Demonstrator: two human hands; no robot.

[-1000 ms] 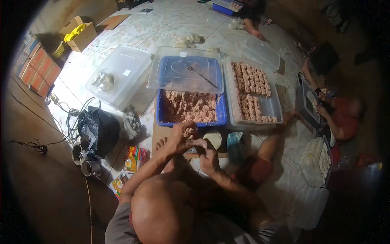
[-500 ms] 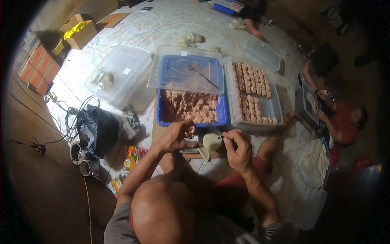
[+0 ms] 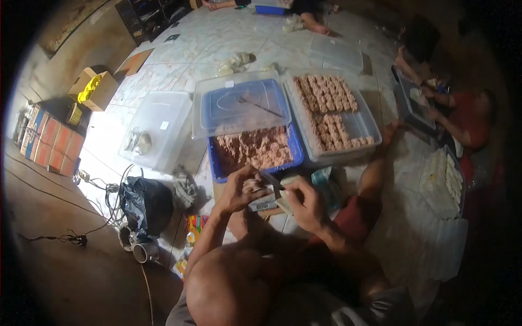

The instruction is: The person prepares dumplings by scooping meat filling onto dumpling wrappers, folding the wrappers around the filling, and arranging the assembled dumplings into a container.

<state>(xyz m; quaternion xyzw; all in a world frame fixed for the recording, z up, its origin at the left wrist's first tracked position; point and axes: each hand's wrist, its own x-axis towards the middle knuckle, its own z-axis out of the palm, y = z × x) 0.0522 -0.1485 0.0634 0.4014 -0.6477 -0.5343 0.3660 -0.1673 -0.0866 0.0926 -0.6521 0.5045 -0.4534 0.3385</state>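
My left hand (image 3: 239, 190) is curled around a small lump of minced meat (image 3: 253, 187), just in front of a blue tub (image 3: 216, 176) of pink minced meat (image 3: 255, 148). Pinched in my right hand (image 3: 305, 204) is a thin, dark utensil (image 3: 272, 180) that reaches toward the lump; blur hides its exact kind. Below my hands sits a small grey scale (image 3: 263, 206). Pale, flat round pieces (image 3: 284, 204) lie beside it, partly covered by my right hand. A fork (image 3: 260, 105) rests on the translucent lid (image 3: 204, 127) over the tub's far part.
A clear container (image 3: 375, 142) at the right holds rows of meat portions (image 3: 326, 98). Leftward are another clear container (image 3: 157, 117), a black plastic bag (image 3: 144, 201), a mug (image 3: 145, 252) and cables. At far right, a person in red (image 3: 467, 117) works over a dark-edged container (image 3: 416, 103).
My view has shifted, so the containers appear displaced. My right hand and its utensil have come closer to my left hand and the meat lump.
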